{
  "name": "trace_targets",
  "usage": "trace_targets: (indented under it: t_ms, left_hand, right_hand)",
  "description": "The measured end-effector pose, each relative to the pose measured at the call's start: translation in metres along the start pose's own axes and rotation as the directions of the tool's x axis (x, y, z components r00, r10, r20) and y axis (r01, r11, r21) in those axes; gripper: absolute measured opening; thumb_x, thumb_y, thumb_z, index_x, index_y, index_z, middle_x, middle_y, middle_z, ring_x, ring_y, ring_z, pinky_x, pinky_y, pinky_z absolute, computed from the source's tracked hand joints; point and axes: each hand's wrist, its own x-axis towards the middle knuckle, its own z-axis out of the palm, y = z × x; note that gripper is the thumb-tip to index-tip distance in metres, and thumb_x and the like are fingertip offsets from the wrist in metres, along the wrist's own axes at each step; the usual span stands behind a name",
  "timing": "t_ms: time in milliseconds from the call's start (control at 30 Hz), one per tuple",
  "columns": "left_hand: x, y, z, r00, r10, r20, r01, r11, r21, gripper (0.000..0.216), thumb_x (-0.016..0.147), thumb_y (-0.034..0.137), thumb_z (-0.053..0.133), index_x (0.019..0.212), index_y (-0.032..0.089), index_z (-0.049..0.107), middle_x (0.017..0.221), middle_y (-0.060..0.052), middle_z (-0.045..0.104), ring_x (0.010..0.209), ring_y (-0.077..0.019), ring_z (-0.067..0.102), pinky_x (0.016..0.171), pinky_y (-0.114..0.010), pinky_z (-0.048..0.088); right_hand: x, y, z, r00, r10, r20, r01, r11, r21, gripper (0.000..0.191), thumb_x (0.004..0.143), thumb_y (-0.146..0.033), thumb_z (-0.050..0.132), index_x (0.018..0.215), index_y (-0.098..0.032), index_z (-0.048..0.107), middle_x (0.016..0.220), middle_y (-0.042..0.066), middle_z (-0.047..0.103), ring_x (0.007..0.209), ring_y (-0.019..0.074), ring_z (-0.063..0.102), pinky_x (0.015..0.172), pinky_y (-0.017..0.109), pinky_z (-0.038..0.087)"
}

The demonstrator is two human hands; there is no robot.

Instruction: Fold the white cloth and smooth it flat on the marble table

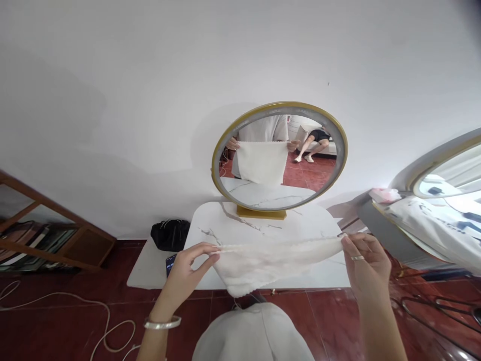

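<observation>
A white cloth (270, 265) with a scalloped edge is stretched between my hands above the front of the white marbled table (214, 225). My left hand (191, 265) pinches its left upper corner between thumb and fingers. At the other end, my right hand (366, 260) grips the right upper corner, its fingers curled. The rest of the cloth hangs down loosely, its lower left part near the table's front edge. Behind it stands a round gold-framed mirror (280, 160), which reflects the cloth held up by its two corners.
Left of the tabletop, a black bag (170, 234) and a phone (170, 264) lie on a lower white surface. A wooden shelf (90, 245) and a loose cable (108, 321) are farther left. Another mirror (417, 185) stands at right. The reflection includes a seated person's legs.
</observation>
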Motion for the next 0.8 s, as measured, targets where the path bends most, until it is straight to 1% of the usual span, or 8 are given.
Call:
trace_targets:
  t_ms: [167,300,367,433,500,600,700,800]
  left_hand:
    - [-0.005,0.005,-0.006,0.998,0.003,-0.062,0.0,0.999,0.039,0.021,0.086,0.041,0.059,0.087,0.023,0.069,0.089,-0.001,0.073,0.085,-0.017,0.068,0.077,-0.025,0.054]
    - [-0.006,0.014,-0.004,0.986,0.123,-0.114,-0.111,0.988,0.105,0.018,0.091,0.033,0.053,0.082,0.021,0.063,0.089,-0.001,0.071,0.085,-0.0149,0.067,0.077,-0.024,0.053]
    - [-0.005,0.018,-0.002,0.974,0.198,-0.108,-0.183,0.974,0.133,0.023,0.092,0.028,0.048,0.075,0.021,0.061,0.091,-0.002,0.07,0.086,-0.0138,0.067,0.074,-0.021,0.053]
    - [-0.002,0.019,0.001,0.963,0.253,-0.089,-0.237,0.958,0.163,0.026,0.093,0.026,0.046,0.075,0.021,0.064,0.093,-0.002,0.069,0.085,-0.0134,0.067,0.069,-0.02,0.053]
    - [0.001,0.019,0.006,0.957,0.28,-0.075,-0.263,0.947,0.183,0.025,0.093,0.025,0.047,0.081,0.023,0.068,0.093,-0.003,0.069,0.084,-0.0137,0.067,0.069,-0.02,0.053]
    - [0.009,0.02,0.019,0.951,0.3,-0.072,-0.283,0.941,0.185,0.022,0.093,0.026,0.049,0.088,0.024,0.07,0.094,-0.003,0.069,0.087,-0.0151,0.067,0.075,-0.023,0.054]
    - [0.019,0.026,0.037,0.955,0.291,-0.058,-0.276,0.942,0.19,0.02,0.093,0.028,0.05,0.093,0.025,0.07,0.098,-0.003,0.069,0.093,-0.0158,0.067,0.078,-0.023,0.055]
    - [0.032,0.038,0.058,0.965,0.263,-0.023,-0.253,0.944,0.211,0.02,0.093,0.029,0.05,0.099,0.027,0.069,0.104,-0.002,0.068,0.097,-0.0161,0.066,0.078,-0.023,0.056]
  right_hand:
    - [-0.009,-0.009,0.0,0.998,-0.065,-0.013,0.064,0.997,-0.04,0.03,0.06,-0.028,0.084,0.078,-0.019,0.061,0.078,-0.002,0.065,0.076,0.0115,0.059,0.073,0.025,0.045]
    - [-0.016,-0.017,-0.002,0.994,-0.074,-0.076,0.065,0.992,-0.112,0.029,0.061,-0.026,0.083,0.079,-0.018,0.062,0.076,-0.001,0.064,0.065,0.0089,0.055,0.055,0.02,0.039]
    - [-0.02,-0.022,-0.003,0.997,-0.042,-0.068,0.034,0.992,-0.119,0.028,0.063,-0.025,0.082,0.08,-0.017,0.061,0.076,-0.002,0.063,0.051,0.0052,0.049,0.045,0.019,0.032]
    - [-0.021,-0.027,-0.005,0.999,-0.028,-0.04,0.023,0.993,-0.118,0.027,0.066,-0.026,0.081,0.081,-0.017,0.061,0.074,-0.002,0.062,0.044,0.0041,0.046,0.042,0.02,0.031]
    - [-0.021,-0.03,-0.009,0.999,-0.038,-0.031,0.034,0.993,-0.111,0.026,0.067,-0.026,0.08,0.082,-0.017,0.061,0.073,-0.002,0.062,0.046,0.0074,0.052,0.045,0.022,0.038]
    - [-0.016,-0.032,-0.019,0.998,-0.04,-0.056,0.035,0.996,-0.082,0.026,0.067,-0.025,0.08,0.083,-0.018,0.062,0.075,-0.001,0.064,0.057,0.0112,0.062,0.057,0.024,0.05]
    - [-0.008,-0.03,-0.036,0.997,-0.01,-0.079,0.004,0.998,-0.068,0.03,0.064,-0.025,0.082,0.086,-0.019,0.062,0.082,-0.001,0.066,0.065,0.0114,0.066,0.067,0.024,0.054]
    - [0.005,-0.027,-0.056,0.993,-0.013,-0.116,0.001,0.995,-0.1,0.036,0.061,-0.025,0.084,0.089,-0.019,0.063,0.085,0.0,0.067,0.069,0.0128,0.068,0.069,0.024,0.055]
